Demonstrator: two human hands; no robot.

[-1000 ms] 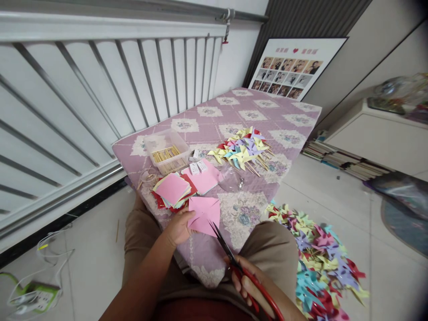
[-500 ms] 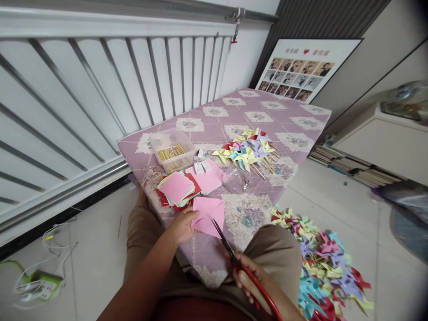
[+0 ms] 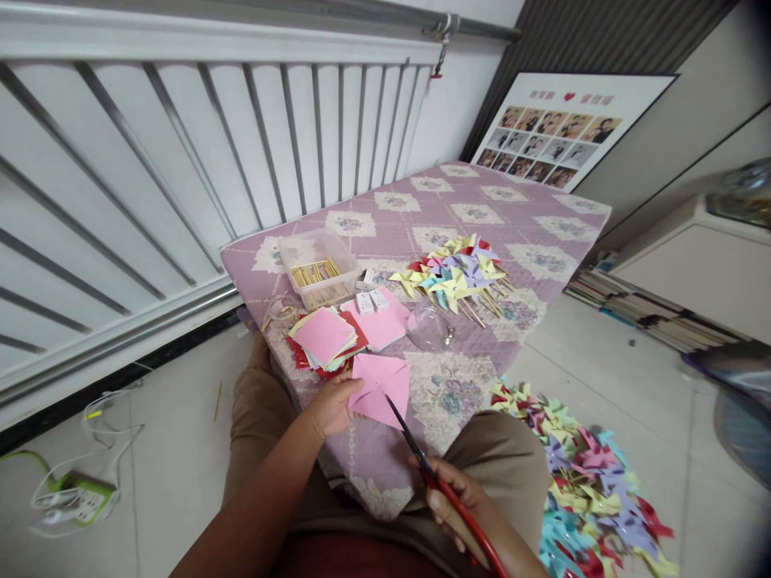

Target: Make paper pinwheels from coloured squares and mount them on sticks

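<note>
A pink paper square [image 3: 385,377] with slits running in from its corners is pinched at its left edge by my left hand [image 3: 335,406]. Red-handled scissors [image 3: 415,446] are gripped in my right hand [image 3: 453,507]. Their dark blades lie over the lower right part of the square, tips near its middle, and look closed together. Just behind my left hand rests a stack of coloured paper squares [image 3: 325,335], pink on top. Beside it, more pink sheets [image 3: 389,325] carry two small white boxes [image 3: 372,301].
A clear plastic box [image 3: 325,261] of thin wooden sticks stands behind the papers. Finished paper pinwheels [image 3: 451,273] lie right of it, near a clear plastic bag [image 3: 430,329]. More pinwheels [image 3: 584,474] are heaped on the floor at right. A power strip [image 3: 84,502] lies at lower left.
The scissors' blades have closed along the lower right corner of the pink square. The whole view has shifted slightly; both hands keep their holds.
</note>
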